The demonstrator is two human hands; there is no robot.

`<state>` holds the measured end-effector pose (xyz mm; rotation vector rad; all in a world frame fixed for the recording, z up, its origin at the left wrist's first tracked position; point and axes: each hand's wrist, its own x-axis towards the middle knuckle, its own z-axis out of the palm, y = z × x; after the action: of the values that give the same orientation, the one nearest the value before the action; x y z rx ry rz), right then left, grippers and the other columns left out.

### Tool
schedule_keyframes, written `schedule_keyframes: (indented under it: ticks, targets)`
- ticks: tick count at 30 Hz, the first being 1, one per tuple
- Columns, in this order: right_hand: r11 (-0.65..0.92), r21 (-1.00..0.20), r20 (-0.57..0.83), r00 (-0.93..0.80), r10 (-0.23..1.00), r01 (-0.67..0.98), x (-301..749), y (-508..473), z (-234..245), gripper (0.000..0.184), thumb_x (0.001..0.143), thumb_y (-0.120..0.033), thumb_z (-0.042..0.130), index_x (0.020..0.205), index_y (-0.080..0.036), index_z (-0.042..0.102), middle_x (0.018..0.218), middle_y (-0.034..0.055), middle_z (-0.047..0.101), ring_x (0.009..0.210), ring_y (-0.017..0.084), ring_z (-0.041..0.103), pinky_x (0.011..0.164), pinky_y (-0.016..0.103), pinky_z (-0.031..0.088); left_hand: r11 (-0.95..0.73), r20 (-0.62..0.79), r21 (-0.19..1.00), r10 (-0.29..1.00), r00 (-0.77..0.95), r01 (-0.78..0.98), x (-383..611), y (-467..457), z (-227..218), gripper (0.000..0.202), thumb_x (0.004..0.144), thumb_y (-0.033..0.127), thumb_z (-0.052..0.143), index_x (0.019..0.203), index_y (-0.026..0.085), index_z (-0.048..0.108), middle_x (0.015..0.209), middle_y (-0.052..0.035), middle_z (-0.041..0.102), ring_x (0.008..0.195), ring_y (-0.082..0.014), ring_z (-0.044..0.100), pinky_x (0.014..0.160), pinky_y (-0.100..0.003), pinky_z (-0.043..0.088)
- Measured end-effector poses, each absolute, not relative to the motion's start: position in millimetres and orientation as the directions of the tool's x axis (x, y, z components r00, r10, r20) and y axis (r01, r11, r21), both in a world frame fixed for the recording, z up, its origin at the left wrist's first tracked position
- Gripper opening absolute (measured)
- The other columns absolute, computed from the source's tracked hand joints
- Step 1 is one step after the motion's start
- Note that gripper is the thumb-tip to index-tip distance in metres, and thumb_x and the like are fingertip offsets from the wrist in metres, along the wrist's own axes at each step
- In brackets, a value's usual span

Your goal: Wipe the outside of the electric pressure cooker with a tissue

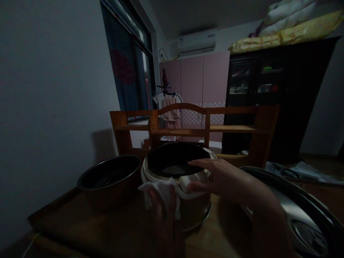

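A rice cooker (pixel 193 211) with a pale rim stands on the wooden table, its dark round opening facing up. In my left hand (pixel 163 211) is a crumpled white tissue (pixel 161 191), closed between the fingers and up against the cooker's front side. My right hand (pixel 223 175) straddles the cooker's rim at the right, the thumb by the pale front latch piece (pixel 185 182) and the fingers reaching over the opening. Left of the cooker sits a separate dark inner pot (pixel 113 197). To the right lies a large lid (pixel 287 204) with a black edge and silvery face.
The wooden table (pixel 107 233) has a low shelf rack (pixel 182 132) along its back. A wall (pixel 53 89) borders the left side. Beyond are a pink wardrobe (pixel 192 79), a dark cabinet (pixel 282 107) and clothes on a stand (pixel 170 107). The room is dim.
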<state>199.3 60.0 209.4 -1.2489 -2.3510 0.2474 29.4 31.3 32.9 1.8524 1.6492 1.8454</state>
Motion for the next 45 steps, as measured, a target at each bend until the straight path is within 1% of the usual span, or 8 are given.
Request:
schedule_keyframes:
  ticks: [5,9,27,31,35,38,42,45]
  targets:
    - [0.568,-0.39,0.26,-0.505,0.823,0.725,201,68,209,0.075,0.074,-0.073,0.064,0.133,-0.028,0.06,0.119,0.0079,0.069,0.106,0.029,0.063,0.086,0.037,0.05,-0.454,0.68,0.692,0.671,-0.295,0.561,20,22,33,0.051,0.092,0.044,0.052,0.141,0.029,0.044,0.159,-0.0084,0.026,0.143,-0.0309,0.03,0.116,-0.059,0.025]
    - [0.601,-0.398,0.262,-0.542,0.799,0.693,202,67,210,0.072,0.071,-0.069,0.07,0.13,-0.03,0.062,0.117,0.0056,0.07,0.104,0.027,0.063,0.085,0.035,0.049,-0.464,0.668,0.715,0.673,-0.316,0.523,17,17,36,0.044,0.091,0.043,0.055,0.132,0.027,0.052,0.147,-0.009,0.043,0.131,-0.0278,0.045,0.109,-0.055,0.037]
    - [0.586,-0.357,0.261,-0.525,0.81,0.727,202,74,211,0.079,0.068,-0.072,0.07,0.132,-0.026,0.061,0.117,0.0086,0.07,0.105,0.029,0.064,0.089,0.037,0.049,-0.5,0.658,0.744,0.667,-0.35,0.444,26,20,33,0.038,0.091,0.044,0.054,0.126,0.028,0.056,0.144,-0.0085,0.048,0.127,-0.0249,0.049,0.108,-0.051,0.04]
    - [0.593,-0.374,0.278,-0.524,0.805,0.713,203,72,212,0.076,0.069,-0.071,0.07,0.131,-0.028,0.062,0.113,0.0075,0.071,0.101,0.027,0.065,0.088,0.035,0.049,-0.462,0.62,0.784,0.611,-0.492,0.415,-1,27,31,0.052,0.093,0.052,0.047,0.138,0.026,0.047,0.15,-0.0088,0.043,0.138,-0.0294,0.038,0.115,-0.056,0.027]
    - [0.592,-0.372,0.282,-0.521,0.806,0.715,204,74,211,0.078,0.066,-0.072,0.071,0.131,-0.03,0.062,0.117,0.0073,0.07,0.104,0.029,0.064,0.088,0.036,0.049,-0.423,0.569,0.822,0.567,-0.596,0.382,-17,33,37,0.056,0.097,0.051,0.031,0.149,0.028,0.033,0.154,-0.0018,0.039,0.148,-0.0251,0.021,0.122,-0.042,0.015]
    - [0.586,-0.362,0.288,-0.512,0.81,0.725,204,75,210,0.076,0.068,-0.07,0.071,0.131,-0.03,0.062,0.118,0.0082,0.069,0.104,0.03,0.064,0.089,0.038,0.049,-0.4,0.536,0.844,0.619,-0.574,0.357,-7,34,41,0.052,0.099,0.044,0.03,0.148,0.027,0.035,0.154,-0.0042,0.04,0.145,-0.0225,0.027,0.121,-0.038,0.02]
    - [0.586,-0.369,0.286,-0.512,0.81,0.721,204,75,210,0.077,0.067,-0.069,0.073,0.131,-0.03,0.062,0.123,0.0075,0.068,0.11,0.031,0.062,0.093,0.039,0.048,-0.416,0.568,0.822,0.651,-0.503,0.39,16,30,40,0.044,0.095,0.043,0.047,0.135,0.026,0.049,0.145,-0.0095,0.047,0.131,-0.0261,0.046,0.111,-0.05,0.037]
    - [0.561,-0.381,0.253,-0.501,0.828,0.735,203,74,211,0.077,0.068,-0.07,0.071,0.134,-0.032,0.059,0.126,0.0061,0.066,0.114,0.031,0.06,0.094,0.041,0.047,-0.434,0.587,0.808,0.651,-0.481,0.399,21,26,38,0.039,0.091,0.042,0.056,0.126,0.025,0.055,0.139,-0.0089,0.052,0.121,-0.0248,0.053,0.102,-0.05,0.045]
